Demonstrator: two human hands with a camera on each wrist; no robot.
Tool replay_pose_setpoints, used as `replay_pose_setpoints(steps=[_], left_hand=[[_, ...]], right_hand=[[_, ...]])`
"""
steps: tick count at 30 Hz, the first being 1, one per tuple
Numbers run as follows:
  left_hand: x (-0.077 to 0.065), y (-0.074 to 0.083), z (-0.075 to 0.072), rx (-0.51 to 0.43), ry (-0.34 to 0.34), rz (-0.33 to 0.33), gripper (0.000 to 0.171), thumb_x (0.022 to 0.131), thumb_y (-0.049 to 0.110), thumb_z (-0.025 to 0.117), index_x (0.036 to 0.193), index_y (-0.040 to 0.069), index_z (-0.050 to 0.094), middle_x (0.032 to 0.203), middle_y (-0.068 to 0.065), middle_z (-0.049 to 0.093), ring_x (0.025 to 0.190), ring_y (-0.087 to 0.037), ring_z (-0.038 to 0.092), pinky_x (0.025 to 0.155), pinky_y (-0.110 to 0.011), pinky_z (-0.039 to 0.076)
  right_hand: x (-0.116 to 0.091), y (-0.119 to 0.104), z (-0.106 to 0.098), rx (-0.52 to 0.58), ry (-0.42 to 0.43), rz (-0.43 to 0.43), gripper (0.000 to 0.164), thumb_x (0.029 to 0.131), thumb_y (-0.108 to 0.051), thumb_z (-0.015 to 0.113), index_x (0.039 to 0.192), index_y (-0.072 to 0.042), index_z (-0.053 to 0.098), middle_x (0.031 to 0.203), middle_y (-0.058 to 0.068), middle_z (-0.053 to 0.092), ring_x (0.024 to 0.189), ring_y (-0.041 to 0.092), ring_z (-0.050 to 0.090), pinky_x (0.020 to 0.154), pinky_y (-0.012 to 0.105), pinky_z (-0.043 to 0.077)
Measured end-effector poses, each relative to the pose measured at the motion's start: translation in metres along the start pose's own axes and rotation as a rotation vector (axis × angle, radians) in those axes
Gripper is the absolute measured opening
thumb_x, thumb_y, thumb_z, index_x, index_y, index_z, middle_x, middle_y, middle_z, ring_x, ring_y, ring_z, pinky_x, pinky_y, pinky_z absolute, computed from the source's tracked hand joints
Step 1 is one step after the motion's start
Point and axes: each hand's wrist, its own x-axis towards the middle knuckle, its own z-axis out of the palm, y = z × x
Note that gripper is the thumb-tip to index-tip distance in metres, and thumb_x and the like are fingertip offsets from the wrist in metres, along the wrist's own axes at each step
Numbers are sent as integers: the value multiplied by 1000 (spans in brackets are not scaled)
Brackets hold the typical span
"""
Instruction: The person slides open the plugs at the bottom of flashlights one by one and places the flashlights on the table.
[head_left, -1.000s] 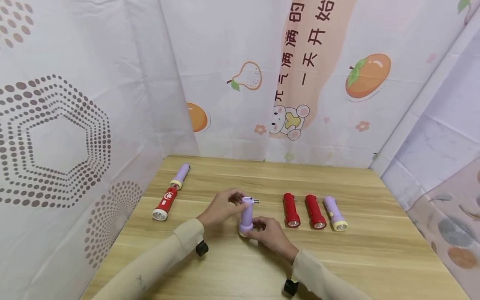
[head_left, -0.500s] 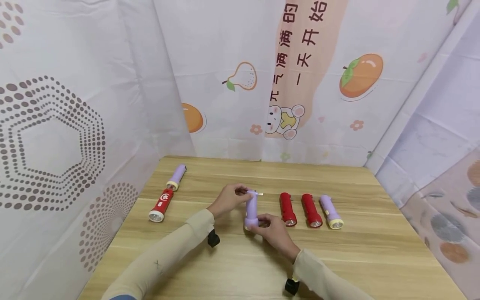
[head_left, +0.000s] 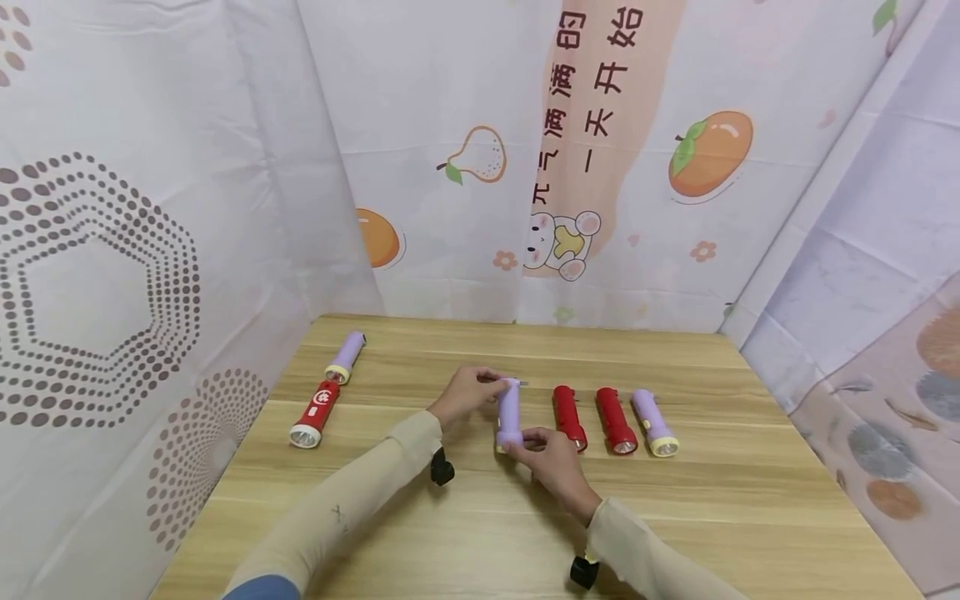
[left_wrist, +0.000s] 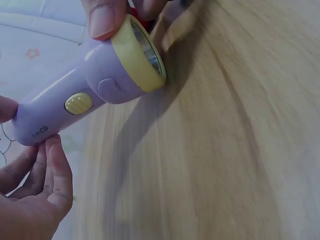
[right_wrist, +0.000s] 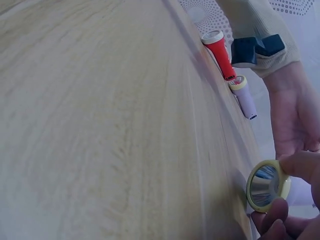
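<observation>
A lilac flashlight [head_left: 508, 410] with a pale yellow head ring stands tilted over the middle of the table. My left hand [head_left: 467, 395] pinches its tail end between thumb and fingers, where a thin prong sticks out to the right. Lower down, my right hand [head_left: 557, 468] grips the lamp end. In the left wrist view the yellow switch [left_wrist: 78, 103] faces the camera, and the lens is partly seen edge-on. The right wrist view looks into the shiny reflector [right_wrist: 265, 184], with right-hand fingers around its rim.
Two red flashlights [head_left: 617, 421] and another lilac flashlight [head_left: 654, 423] lie in a row right of my hands. At the left lie a red flashlight with a white rim [head_left: 315, 413] and a lilac one [head_left: 346, 357], end to end. Printed curtains surround the wooden table [head_left: 465, 533].
Both hands have moved the lilac flashlight slightly right and away from me, turning it so that its prongs show less. The view has shifted a little; the other flashlights lie as before.
</observation>
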Motion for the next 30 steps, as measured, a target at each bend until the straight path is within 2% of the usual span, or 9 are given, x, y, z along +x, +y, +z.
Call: replay_pose_setpoints(steps=[7,11,19,30], left_hand=[[12,-4,6,-63,32,-41,34,93,27,75,116,2,73,108,-8,73,91,-21,71,84,-37,59],[16,-6,9,-66,39,-55,32,93,25,74,115,2,73,108,-8,73,92,-21,71,84,-36,59],[20,-8,13,-84,54,-91,33,94,24,74,115,0,72,105,-11,72,89,-22,71,79,-37,60],[27,-15,13,-63,41,-121,33,93,25,78,113,-1,73,98,-10,73,83,-20,70,69,-32,59]], right_hand=[[3,1,-1,-13,16,21,51,88,-37,83,120,1,71,97,6,72,84,18,62,68,30,52],[4,1,-2,-16,26,30,53,88,-37,83,122,2,70,97,7,71,83,18,62,68,30,52],[5,1,-2,5,9,53,59,88,-40,82,127,2,68,98,9,69,67,16,57,54,28,49],[5,3,-4,46,12,49,54,91,-40,79,126,1,67,97,9,68,53,13,52,45,24,46]])
